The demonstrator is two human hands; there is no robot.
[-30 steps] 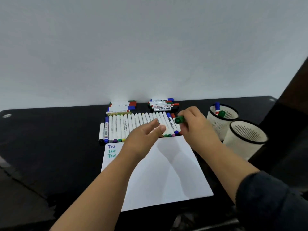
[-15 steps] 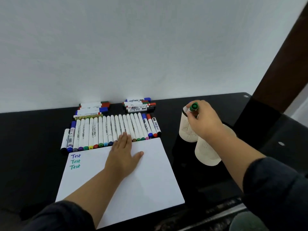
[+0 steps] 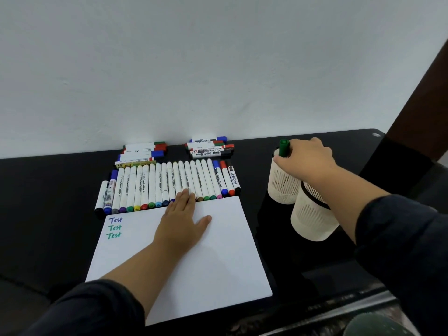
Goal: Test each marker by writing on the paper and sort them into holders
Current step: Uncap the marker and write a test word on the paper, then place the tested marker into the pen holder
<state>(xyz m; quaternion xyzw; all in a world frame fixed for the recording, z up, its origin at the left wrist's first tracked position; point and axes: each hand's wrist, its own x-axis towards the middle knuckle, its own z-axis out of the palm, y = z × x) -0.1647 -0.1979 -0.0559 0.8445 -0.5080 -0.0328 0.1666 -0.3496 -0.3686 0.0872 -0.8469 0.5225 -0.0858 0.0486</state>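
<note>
My right hand [image 3: 306, 160] grips a green-capped marker [image 3: 284, 147] upright over the far white mesh holder [image 3: 281, 187]; the marker's lower part is hidden by my fingers and the holder's rim. A second white holder [image 3: 311, 220] stands just in front of it, under my forearm. My left hand [image 3: 183, 220] rests flat with straight fingers on the white paper [image 3: 218, 258], fingertips reaching the row of markers [image 3: 167, 184]. "Test" is written three times at the paper's top left corner [image 3: 114, 227].
Two small stacks of thicker markers [image 3: 143, 152] [image 3: 211, 147] lie against the white wall behind the row. The black table [image 3: 48, 202] runs left and right of the paper. A dark brown post [image 3: 419, 105] rises at the right.
My right hand carried the green marker from the row's right end over to the far holder. My left hand came down flat on the paper. The view swung right.
</note>
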